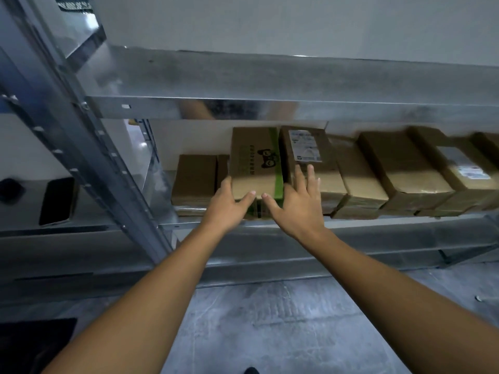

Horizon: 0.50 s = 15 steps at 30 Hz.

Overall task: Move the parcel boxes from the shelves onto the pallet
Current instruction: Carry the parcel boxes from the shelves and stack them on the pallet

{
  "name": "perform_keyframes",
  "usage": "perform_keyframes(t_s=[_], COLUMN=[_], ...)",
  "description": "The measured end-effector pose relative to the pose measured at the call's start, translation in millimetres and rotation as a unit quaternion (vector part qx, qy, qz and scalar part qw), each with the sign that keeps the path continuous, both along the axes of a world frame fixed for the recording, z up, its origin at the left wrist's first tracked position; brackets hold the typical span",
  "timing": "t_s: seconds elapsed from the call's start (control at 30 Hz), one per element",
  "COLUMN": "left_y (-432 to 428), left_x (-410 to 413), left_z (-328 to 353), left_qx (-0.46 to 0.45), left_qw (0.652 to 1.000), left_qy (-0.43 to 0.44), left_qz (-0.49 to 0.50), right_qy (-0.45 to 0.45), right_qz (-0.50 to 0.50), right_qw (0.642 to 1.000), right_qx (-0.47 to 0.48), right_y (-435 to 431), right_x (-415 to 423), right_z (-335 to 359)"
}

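Note:
A brown parcel box with a green stripe and a black cat print (255, 163) stands in the row on the lower metal shelf (351, 225). My left hand (226, 209) grips its left front corner, thumb on top and fingers round the side. My right hand (295, 201) lies against the box's right side, thumb over the green front edge, fingers straight and reaching up along the neighbouring labelled box (307, 157). A lower box (194, 182) sits to the left. No pallet is in view.
More brown boxes (405, 166) line the shelf to the right. An upper metal shelf beam (270, 109) overhangs the row. A slanted steel upright (89, 147) stands at left. Grey concrete floor (297, 319) lies below.

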<state>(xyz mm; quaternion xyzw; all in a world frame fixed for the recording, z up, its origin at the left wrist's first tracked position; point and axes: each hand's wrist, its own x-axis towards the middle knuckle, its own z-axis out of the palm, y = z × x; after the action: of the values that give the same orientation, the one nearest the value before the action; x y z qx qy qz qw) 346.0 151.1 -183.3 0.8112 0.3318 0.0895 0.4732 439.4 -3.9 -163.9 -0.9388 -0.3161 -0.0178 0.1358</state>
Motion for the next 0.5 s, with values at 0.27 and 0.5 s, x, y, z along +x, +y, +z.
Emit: perform_keyframes(t_s=[0.27,0.5], left_y=[-22.5,-61.8], left_x=[-16.2,-91.4], left_z=[-2.1,2.0], left_qx=[-0.058,-0.110], left_qw=[0.990,0.963], left_qy=[-0.061,-0.149], left_qz=[0.114,0.193], right_qy=[0.028,0.154], right_qz=[0.010,0.040], right_qw=[0.994,0.945], right_qx=[0.105,0.285], right_y=[-4.4,-16.6], right_x=[-18.9,-67.0], right_z=[6.8,-2.5])
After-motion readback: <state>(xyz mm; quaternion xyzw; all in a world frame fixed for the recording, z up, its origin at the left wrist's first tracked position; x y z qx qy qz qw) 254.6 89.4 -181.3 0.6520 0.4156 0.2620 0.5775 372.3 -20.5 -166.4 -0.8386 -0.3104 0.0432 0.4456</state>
